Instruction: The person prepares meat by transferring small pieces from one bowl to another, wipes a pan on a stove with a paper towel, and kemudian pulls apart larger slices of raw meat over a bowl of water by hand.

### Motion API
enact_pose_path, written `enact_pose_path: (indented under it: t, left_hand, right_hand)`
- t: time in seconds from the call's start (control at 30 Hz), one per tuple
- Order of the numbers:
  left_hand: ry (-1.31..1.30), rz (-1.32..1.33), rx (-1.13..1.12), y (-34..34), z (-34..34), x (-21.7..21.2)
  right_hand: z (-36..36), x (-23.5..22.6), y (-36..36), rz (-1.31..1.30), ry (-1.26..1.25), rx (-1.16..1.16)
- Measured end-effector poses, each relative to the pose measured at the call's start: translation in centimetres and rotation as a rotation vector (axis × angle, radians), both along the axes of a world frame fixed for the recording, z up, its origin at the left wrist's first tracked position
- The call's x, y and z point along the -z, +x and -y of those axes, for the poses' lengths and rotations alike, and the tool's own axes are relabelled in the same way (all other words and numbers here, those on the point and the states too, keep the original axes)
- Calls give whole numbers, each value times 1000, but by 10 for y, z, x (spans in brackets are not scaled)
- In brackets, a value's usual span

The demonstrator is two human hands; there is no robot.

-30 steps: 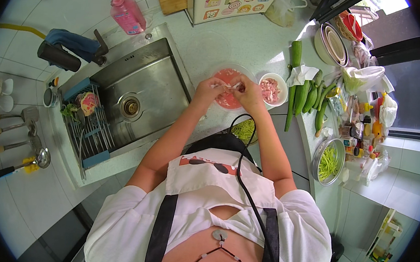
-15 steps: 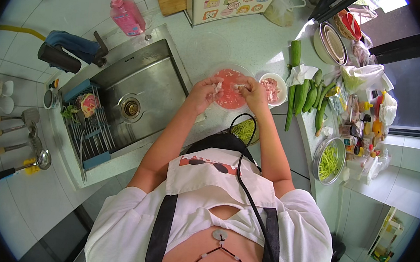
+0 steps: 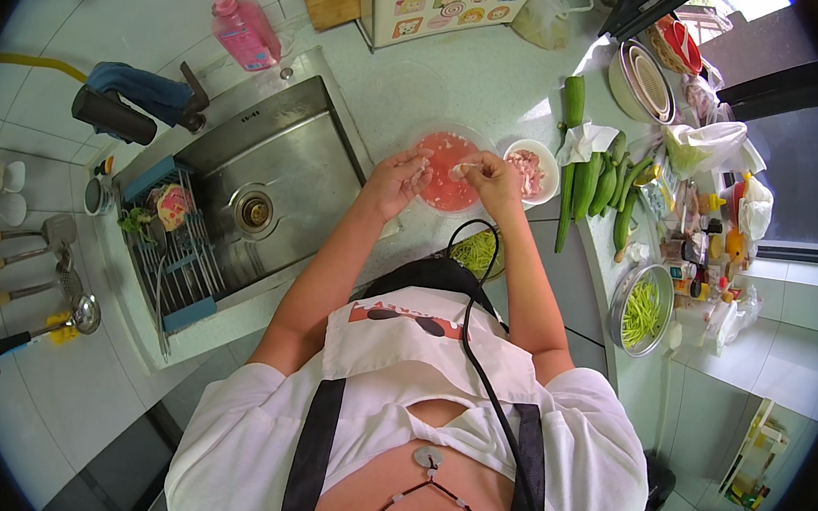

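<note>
A round bowl (image 3: 454, 129) of reddish water with small pale bits floating in it stands on the counter in front of me. At its left rim my left hand (image 3: 397, 181) is pinched, with a small pale scrap at the fingertips. My right hand (image 3: 496, 179) reaches over the bowl's right side, thumb and fingers closed on a small whitish piece of meat (image 3: 460, 170). Just to the right sits a white bowl (image 3: 553, 183) holding chopped pink meat (image 3: 527, 172), partly covered by my right hand.
On the left is a steel sink (image 3: 289, 177) with a blue-ended rack (image 3: 186, 246). Green gourds (image 3: 585, 188) lie to the right, near a metal bowl of green strips (image 3: 642, 310) and bottles. A pink soap bottle (image 3: 245, 35) stands behind the sink. A black cord (image 3: 468, 339) hangs before me.
My right hand has shifted slightly, and its whitish piece now hangs clearer below the fingertips. My left hand stays by the left rim, its fingers a little changed.
</note>
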State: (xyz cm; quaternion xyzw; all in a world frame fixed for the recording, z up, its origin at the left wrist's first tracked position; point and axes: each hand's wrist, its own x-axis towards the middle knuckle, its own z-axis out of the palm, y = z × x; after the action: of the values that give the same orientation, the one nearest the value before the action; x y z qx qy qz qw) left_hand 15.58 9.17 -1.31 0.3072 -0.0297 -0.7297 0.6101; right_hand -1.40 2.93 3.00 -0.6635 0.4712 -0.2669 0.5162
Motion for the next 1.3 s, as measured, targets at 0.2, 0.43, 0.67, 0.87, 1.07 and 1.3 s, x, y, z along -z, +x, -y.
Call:
enact_pose_path:
  t: [0.2, 0.43, 0.67, 0.87, 1.07, 1.3]
  left_hand:
    - [-23, -9, 3, 1, 1, 6]
    - [-22, -101, -19, 1, 1, 5]
    - [-35, -119, -9, 3, 2, 3]
    - [-37, -80, -10, 2, -1, 0]
    - [-34, -48, -8, 2, -5, -1]
    - [-11, -35, -12, 1, -5, -3]
  right_hand:
    - [-1, -2, 0, 64, 64, 20]
    - [6, 3, -12, 541, 508, 119]
    - [6, 2, -6, 874, 798, 125]
    - [2, 1, -2, 585, 653, 129]
    - [3, 15, -4, 491, 534, 56]
    - [-5, 11, 5, 305, 290, 55]
